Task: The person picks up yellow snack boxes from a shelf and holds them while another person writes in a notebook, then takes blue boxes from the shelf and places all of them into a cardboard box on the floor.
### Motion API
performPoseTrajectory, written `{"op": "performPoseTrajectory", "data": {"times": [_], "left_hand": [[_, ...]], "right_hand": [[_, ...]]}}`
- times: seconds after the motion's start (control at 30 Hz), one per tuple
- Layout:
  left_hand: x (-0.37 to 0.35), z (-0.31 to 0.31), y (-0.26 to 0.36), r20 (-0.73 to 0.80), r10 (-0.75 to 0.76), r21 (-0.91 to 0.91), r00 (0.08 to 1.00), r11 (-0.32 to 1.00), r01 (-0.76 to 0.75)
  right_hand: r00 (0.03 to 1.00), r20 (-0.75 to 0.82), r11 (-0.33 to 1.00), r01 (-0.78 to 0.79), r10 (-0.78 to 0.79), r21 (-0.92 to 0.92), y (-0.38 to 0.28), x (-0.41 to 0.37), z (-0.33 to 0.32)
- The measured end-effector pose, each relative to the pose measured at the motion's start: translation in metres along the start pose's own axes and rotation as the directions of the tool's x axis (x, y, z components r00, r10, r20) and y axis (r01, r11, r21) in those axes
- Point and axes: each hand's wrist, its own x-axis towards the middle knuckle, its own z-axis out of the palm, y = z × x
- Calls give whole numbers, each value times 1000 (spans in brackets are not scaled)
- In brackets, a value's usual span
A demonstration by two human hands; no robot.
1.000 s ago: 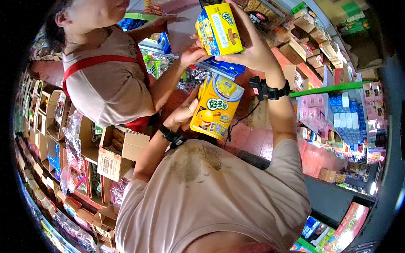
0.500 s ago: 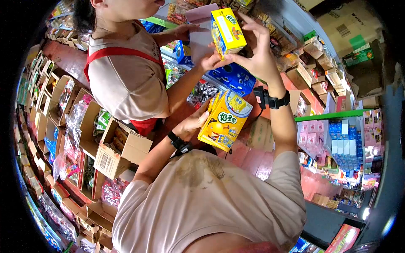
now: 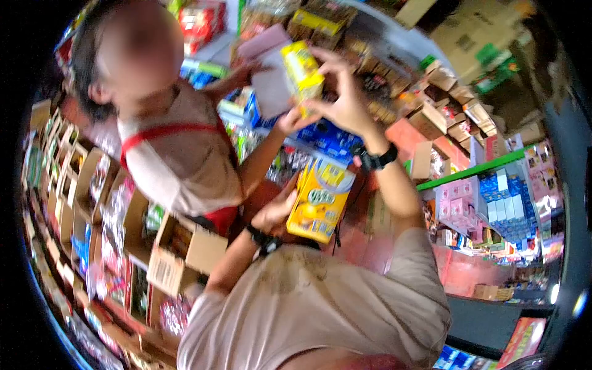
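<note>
My left hand (image 3: pixel 275 213) grips a large yellow box (image 3: pixel 320 200) by its left side; the box has a cartoon picture and stands in front of my shirt. Higher up, my right hand (image 3: pixel 348 105) has its thumb and fingers round the right side of a smaller yellow box (image 3: pixel 302 71), thumb low and fingertips near the top. A co-worker's hand (image 3: pixel 295 119) touches that smaller box from below. The view is blurred, so the exact finger contact is hard to see.
The co-worker (image 3: pixel 179 148) in a red apron stands close at the left, beside a pinkish sheet (image 3: pixel 271 80). Blue packages (image 3: pixel 330 139) lie behind the boxes. Open cartons (image 3: pixel 169 268) line the left; a shelf with a green edge (image 3: pixel 481 166) is at the right.
The view has shifted and blurred. The smaller yellow box appears further left and narrower, turned more edge-on. The co-worker's head has come further into view. Both my hands keep their places on the boxes.
</note>
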Motion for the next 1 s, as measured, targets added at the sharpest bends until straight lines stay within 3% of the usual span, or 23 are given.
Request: {"op": "performPoseTrajectory", "data": {"times": [0.03, 0.1, 0.17, 0.2, 0.23, 0.3, 0.4, 0.57, 0.73, 0.8, 0.93, 1.0], "left_hand": [[-2, -12, -26, -6, 95, 111, 995, 989, -94], [-4, -21, -27, -60, 42, 143, 997, 989, -33], [-5, -28, -31, 86, 55, 142, 995, 988, -67], [-3, -40, -35, -54, 84, 209, 995, 975, -71], [3, -44, -46, -185, 83, -46, 979, 995, -92], [1, -42, -40, -138, 10, -147, 990, 989, -30], [-1, -47, -42, -61, 52, -143, 997, 988, -61], [-1, -57, -47, -125, 5, -125, 992, 992, -21], [-4, -58, -54, -118, 23, -147, 993, 988, -41], [-7, -68, -52, 111, 10, 86, 994, 996, -20], [-16, -52, -42, 4, 33, 177, 999, 984, -33], [-17, -59, -43, 44, 22, 155, 999, 987, -29]], "right_hand": [[999, 4, 999, -32, 32, 6, -8, -9, 7], [999, 16, 998, -49, 48, 50, -11, -6, 5], [999, 17, 999, -39, 39, 34, -16, -3, 4], [1000, -3, 1000, -16, 16, 26, -11, 2, 6], [1000, -3, 1000, -18, 18, 24, -15, -3, 2], [999, -1, 999, -36, 36, 6, -19, -1, 3], [997, 9, 997, -73, 73, 30, -20, -7, 5], [999, 15, 999, -35, 35, 11, -17, -10, 6], [994, -14, 989, -110, 112, 97, -12, -23, 15], [993, -38, 988, -105, 110, 111, -12, -26, 20], [986, -25, 985, -166, 167, 50, -22, -26, 21], [991, -41, 992, -123, 124, 42, -20, -25, 21]]}}
